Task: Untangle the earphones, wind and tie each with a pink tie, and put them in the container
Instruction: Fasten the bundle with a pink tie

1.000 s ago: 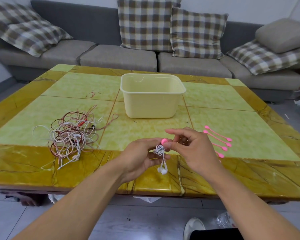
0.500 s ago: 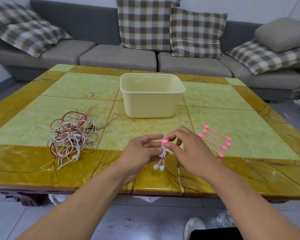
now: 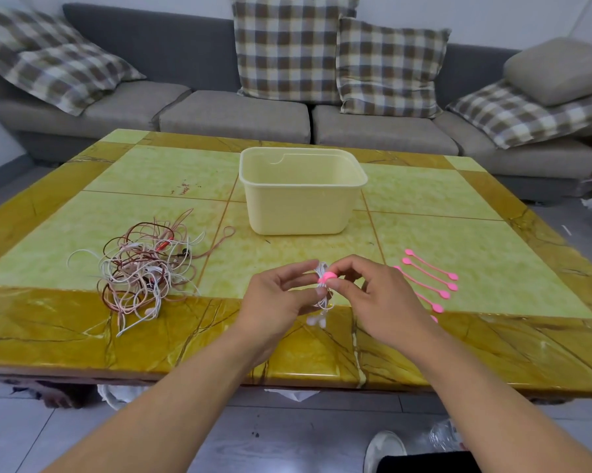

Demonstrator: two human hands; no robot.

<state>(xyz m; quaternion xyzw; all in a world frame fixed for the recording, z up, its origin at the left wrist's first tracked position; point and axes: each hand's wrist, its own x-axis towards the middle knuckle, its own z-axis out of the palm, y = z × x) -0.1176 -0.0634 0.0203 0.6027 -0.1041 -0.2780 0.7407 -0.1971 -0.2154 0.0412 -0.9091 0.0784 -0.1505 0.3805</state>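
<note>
A wound white earphone bundle hangs between my hands above the table's near edge, its earbuds dangling below. My left hand holds the bundle from the left. With thumb and forefinger, my right hand pinches a pink tie wrapped round the bundle's top. A tangled heap of white, pink and brown earphones lies on the table to the left. Several loose pink ties lie in a row to the right. The pale yellow container stands open at the table's middle.
The table has green tiles with a yellow marbled border. A grey sofa with checked cushions runs behind it. Below the table's near edge I see a shoe on the grey floor.
The pink tie has been drawn round the bundle's top. Both hands have shifted slightly away from me, and the earbuds hang lower beneath the hands.
</note>
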